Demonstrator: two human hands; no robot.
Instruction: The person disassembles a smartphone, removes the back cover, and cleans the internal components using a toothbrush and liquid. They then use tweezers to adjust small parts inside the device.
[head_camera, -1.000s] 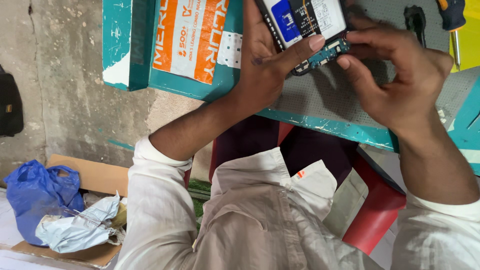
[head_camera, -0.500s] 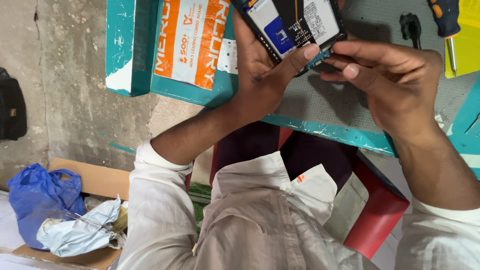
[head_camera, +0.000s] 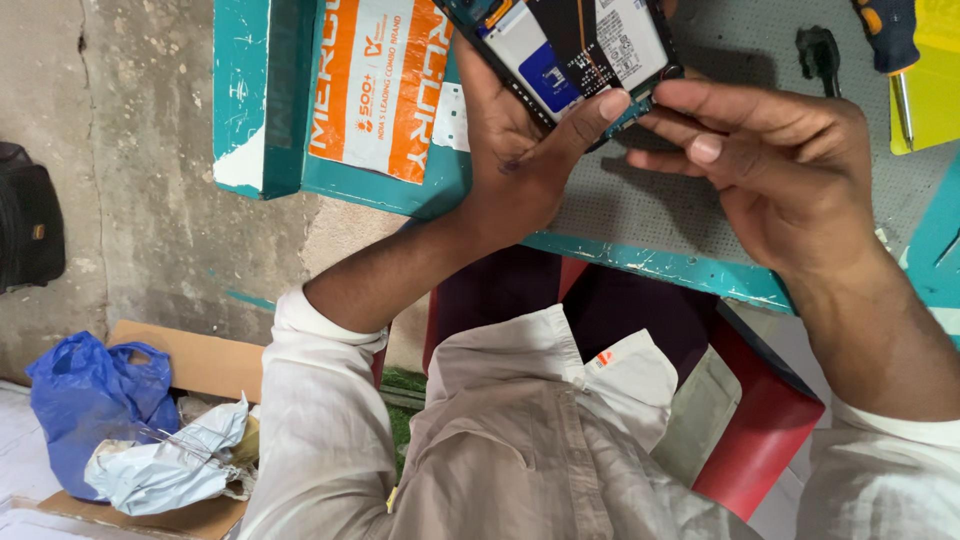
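Opened phone (head_camera: 575, 50) sits up at 12 o'clock, back cover off, innards facing up so they're reachable. Left hand (head_camera: 520, 165) cradles it from below, thumb clamped over the bottom edge to steady it. Right hand (head_camera: 790, 170) comes in from 3 o'clock, fingertips pinched together at that same corner. Screwdriver (head_camera: 890, 45) lies on the grey tabletop (head_camera: 640, 215) at 1 o'clock; blue bag (head_camera: 85, 400) at 8
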